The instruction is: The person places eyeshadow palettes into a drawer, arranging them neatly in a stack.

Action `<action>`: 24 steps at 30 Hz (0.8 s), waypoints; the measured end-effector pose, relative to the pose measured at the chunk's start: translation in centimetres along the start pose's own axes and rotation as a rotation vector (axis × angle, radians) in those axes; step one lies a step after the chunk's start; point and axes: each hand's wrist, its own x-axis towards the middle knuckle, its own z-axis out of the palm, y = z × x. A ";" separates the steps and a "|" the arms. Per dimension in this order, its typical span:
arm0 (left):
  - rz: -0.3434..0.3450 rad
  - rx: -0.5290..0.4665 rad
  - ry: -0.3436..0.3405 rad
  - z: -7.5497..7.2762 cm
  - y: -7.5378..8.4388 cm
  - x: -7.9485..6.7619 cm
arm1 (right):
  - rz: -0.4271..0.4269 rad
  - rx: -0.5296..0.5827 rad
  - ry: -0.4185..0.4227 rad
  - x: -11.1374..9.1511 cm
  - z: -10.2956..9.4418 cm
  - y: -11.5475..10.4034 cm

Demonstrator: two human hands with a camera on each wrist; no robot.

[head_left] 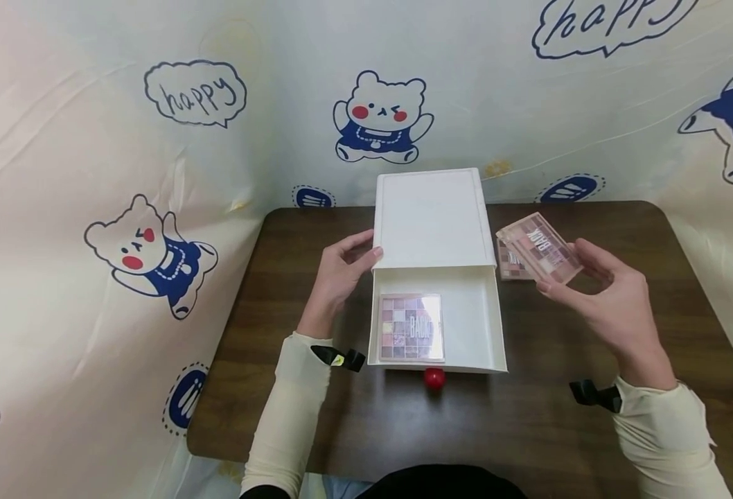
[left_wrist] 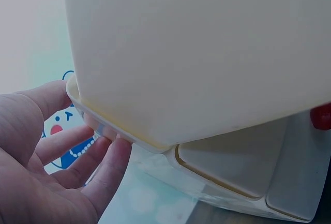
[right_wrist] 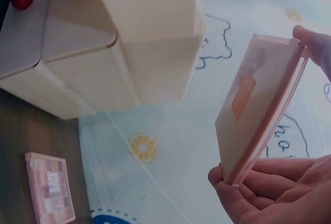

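Note:
A white drawer unit [head_left: 431, 218] stands on the table, its top drawer [head_left: 474, 319] pulled out. In the drawer's left part lies a flat makeup palette [head_left: 411, 329] with a clear lid and many small coloured squares. My left hand [head_left: 344, 274] touches the unit's left side, thumb at the front corner; in the left wrist view the fingertips [left_wrist: 121, 144] meet the casing edge. To the right of the unit, my right hand [head_left: 619, 301] pinches a second pinkish palette [right_wrist: 264, 105] by its edges, tilted in the air. A third palette [head_left: 512, 263] lies on the table beneath it.
A red round knob [head_left: 434, 378] shows at the front of the open drawer. Lower drawers [right_wrist: 77, 25] sit below it. Behind the wooden table [head_left: 553, 436] hangs a pale printed cloth [head_left: 279, 90] with bears and lettering.

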 end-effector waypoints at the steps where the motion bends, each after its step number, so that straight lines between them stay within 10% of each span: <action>1: 0.000 0.000 0.000 0.0 0.0 0.0 | -0.008 0.004 -0.013 0.0 0.1 -0.2; 24: 0.019 -0.001 -0.001 0.0 -0.1 0.2 | -0.410 -0.147 -0.312 -0.2 3.5 -4.4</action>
